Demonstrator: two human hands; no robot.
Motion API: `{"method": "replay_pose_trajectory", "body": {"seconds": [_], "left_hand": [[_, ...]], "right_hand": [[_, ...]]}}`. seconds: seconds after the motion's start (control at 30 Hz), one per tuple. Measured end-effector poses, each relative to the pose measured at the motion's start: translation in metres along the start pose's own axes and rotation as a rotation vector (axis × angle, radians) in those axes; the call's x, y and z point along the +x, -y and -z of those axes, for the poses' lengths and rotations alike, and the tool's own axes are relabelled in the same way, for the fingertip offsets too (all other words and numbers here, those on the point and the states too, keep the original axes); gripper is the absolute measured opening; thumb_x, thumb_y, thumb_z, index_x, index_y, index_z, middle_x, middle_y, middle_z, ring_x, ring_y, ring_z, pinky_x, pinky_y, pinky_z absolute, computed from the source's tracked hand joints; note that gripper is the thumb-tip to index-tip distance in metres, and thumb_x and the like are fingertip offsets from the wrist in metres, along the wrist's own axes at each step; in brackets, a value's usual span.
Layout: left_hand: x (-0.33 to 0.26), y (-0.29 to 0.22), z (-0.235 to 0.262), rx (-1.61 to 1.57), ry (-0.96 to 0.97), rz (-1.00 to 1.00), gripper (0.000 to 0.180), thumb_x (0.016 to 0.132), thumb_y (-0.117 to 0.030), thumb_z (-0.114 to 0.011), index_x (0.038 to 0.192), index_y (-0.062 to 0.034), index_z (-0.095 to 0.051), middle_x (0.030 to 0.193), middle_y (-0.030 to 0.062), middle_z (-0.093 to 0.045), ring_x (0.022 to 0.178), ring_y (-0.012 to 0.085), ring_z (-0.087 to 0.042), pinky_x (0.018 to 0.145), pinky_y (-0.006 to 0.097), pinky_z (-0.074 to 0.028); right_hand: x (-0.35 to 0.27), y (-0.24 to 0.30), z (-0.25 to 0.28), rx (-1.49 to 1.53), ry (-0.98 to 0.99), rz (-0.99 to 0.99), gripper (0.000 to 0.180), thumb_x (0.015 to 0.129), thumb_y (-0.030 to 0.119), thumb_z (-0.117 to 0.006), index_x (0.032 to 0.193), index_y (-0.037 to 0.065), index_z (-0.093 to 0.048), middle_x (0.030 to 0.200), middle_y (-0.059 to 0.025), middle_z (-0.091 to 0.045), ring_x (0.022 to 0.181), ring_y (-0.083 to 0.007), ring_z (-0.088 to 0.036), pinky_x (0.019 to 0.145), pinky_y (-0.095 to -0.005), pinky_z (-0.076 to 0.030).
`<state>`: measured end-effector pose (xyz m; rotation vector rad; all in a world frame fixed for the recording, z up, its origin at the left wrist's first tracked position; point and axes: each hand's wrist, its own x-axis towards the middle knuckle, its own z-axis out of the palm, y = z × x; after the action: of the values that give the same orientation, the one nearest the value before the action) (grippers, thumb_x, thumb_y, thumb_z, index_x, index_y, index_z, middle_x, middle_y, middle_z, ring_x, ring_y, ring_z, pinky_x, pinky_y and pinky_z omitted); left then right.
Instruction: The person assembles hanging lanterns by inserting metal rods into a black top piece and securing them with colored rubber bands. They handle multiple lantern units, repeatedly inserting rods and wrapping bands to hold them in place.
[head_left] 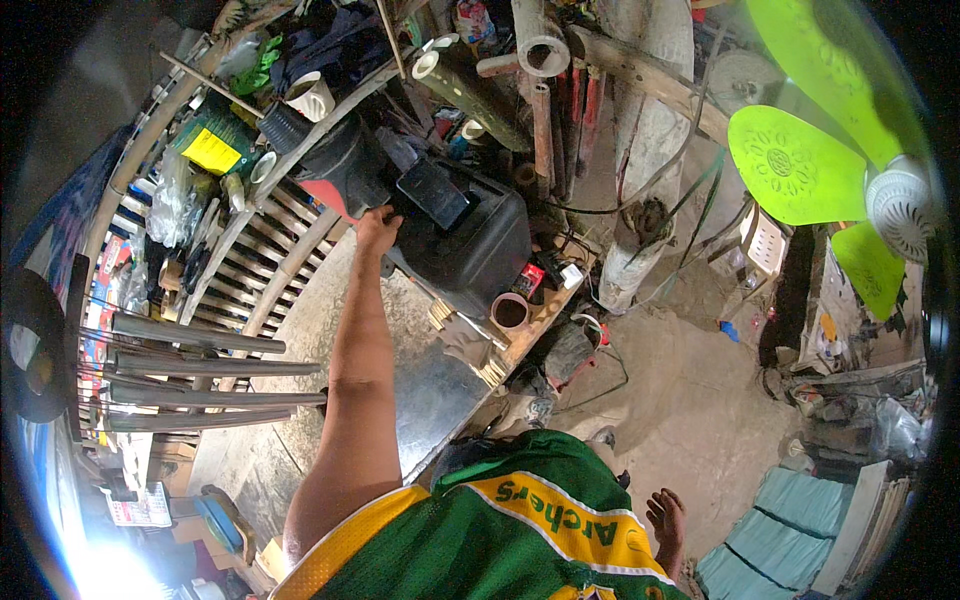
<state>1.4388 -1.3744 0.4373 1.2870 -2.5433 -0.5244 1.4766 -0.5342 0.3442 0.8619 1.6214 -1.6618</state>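
My left arm stretches away from me over the worktable [430, 400]. My left hand [378, 230] is closed at the near edge of a red curved piece [328, 197] and a dark plastic object beside it; what its fingers hold is partly hidden. Just right of this hand stands a large black plastic container [480, 245], with a dark phone [433, 195] lying on top. My right hand [667, 520] hangs low at my right side, its fingers loosely curled and apart, with nothing in them.
A brown-filled cup [510, 312] and a small red pack [529, 281] stand at the table's right edge. Slatted bamboo shelving [270, 262] holds clutter at left. Metal tubes [200, 365] hang near left. Green fan blades [795, 165] fill the upper right. Teal-covered cushions [775, 535] lie lower right.
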Motion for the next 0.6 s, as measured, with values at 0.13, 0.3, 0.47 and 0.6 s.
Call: {"method": "replay_pose_trajectory", "body": {"seconds": [0.13,0.3,0.47,0.6], "left_hand": [[-0.003,-0.005,0.0,0.047,-0.019,0.0,0.045,0.088,-0.035,-0.07,0.122,-0.0059,-0.065,0.117,0.0182,-0.067,0.11,0.0327,-0.064,0.093,0.043,-0.051],[0.004,-0.001,-0.003,0.117,-0.029,0.012,0.044,0.09,-0.035,-0.067,0.122,-0.006,-0.064,0.117,0.0183,-0.067,0.109,0.0333,-0.063,0.093,0.043,-0.051],[0.004,0.003,-0.001,0.084,0.005,-0.061,0.052,0.087,-0.039,-0.068,0.125,-0.0049,-0.061,0.112,0.0196,-0.068,0.108,0.0357,-0.064,0.093,0.045,-0.05],[0.0,-0.007,-0.002,0.183,-0.045,0.006,0.055,0.086,-0.042,-0.069,0.124,-0.0035,-0.061,0.115,0.0205,-0.067,0.11,0.0361,-0.063,0.093,0.046,-0.05]], "right_hand": [[0.001,0.003,-0.003,-0.013,0.003,-0.003,0.034,0.091,0.021,-0.064,0.122,0.006,-0.059,0.106,-0.0119,-0.069,0.09,-0.0264,-0.068,0.067,-0.0344,-0.053],[0.005,0.001,0.001,-0.04,0.012,0.004,0.036,0.091,0.022,-0.065,0.123,0.006,-0.058,0.107,-0.0117,-0.068,0.09,-0.0263,-0.068,0.067,-0.034,-0.053],[0.006,-0.004,0.009,-0.031,0.021,-0.004,0.037,0.092,0.023,-0.064,0.124,0.007,-0.056,0.107,-0.0111,-0.067,0.09,-0.0256,-0.068,0.067,-0.0343,-0.052],[0.005,-0.005,0.008,-0.069,0.021,-0.003,0.036,0.093,0.023,-0.063,0.124,0.007,-0.056,0.106,-0.0099,-0.067,0.09,-0.0251,-0.067,0.067,-0.0343,-0.052]]}}
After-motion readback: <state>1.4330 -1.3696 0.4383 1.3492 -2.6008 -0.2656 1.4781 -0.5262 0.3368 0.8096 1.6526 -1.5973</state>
